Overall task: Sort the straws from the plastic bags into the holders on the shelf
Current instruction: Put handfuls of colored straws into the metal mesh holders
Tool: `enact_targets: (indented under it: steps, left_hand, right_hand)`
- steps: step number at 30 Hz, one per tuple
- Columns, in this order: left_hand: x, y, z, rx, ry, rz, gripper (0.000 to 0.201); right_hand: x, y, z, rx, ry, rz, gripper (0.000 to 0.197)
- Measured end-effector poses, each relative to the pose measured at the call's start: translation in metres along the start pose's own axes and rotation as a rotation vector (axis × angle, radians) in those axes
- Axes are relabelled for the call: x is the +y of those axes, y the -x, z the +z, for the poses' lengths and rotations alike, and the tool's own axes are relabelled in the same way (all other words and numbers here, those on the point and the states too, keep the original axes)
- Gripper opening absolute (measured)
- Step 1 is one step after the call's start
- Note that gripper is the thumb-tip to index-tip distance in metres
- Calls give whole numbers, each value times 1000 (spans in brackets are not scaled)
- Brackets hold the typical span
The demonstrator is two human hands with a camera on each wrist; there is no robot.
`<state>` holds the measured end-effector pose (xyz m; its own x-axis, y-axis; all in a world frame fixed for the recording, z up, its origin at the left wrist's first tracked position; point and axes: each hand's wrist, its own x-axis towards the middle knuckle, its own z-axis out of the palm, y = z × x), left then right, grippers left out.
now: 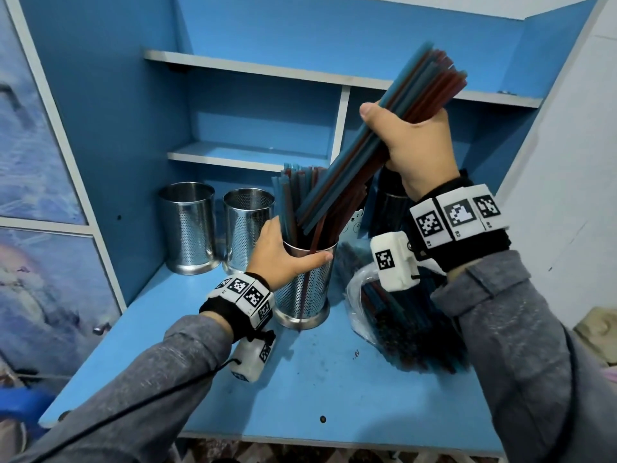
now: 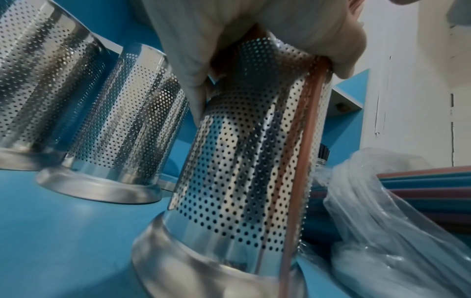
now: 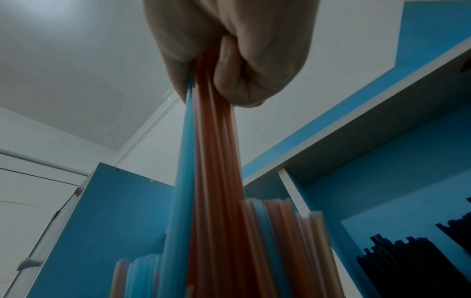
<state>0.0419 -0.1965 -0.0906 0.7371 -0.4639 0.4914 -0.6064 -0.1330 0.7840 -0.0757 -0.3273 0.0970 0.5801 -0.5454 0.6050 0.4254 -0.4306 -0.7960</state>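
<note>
Up close, our right hand point(image 1: 414, 152) is curled tight round a bundle of red and blue straws point(image 1: 384, 138), gripping it near the middle, so the fingers hide a stretch of the bundle and in the right wrist view only the thumb and curled fingers point(image 3: 229, 66) show against the ceiling. The bundle tilts, its top ends up and to the right, its lower ends just above the mouth of the front holder point(image 1: 307, 282). Our left hand point(image 1: 283, 252) wraps round that holder's rim, thumb across the front; from the left wrist view the palm covers the top, and we cannot see how many straws are inside, though one red straw point(image 2: 303, 161) shows against the perforated wall. Behind it, more straws point(image 1: 293, 188) stand upright, their holder hidden. Two further holders point(image 1: 188, 228) stand to the left on the blue shelf point(image 1: 200, 362). To the right lies a plastic bag point(image 1: 359, 295) of straws, partly covered by our right wrist, and a dark holder point(image 1: 387, 208) behind it is hard to make out.
</note>
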Motion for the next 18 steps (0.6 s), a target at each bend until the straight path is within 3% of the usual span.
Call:
enact_targets:
  steps: [9,18]
  left_hand:
    - [-3,3,3,20,-17,-48,97]
    - [-3,2,2,10,0,-38,93]
  right_hand:
    - [2,-15,-5,120,-71,24,22]
    - [4,-23,-17,198,-125,75,25]
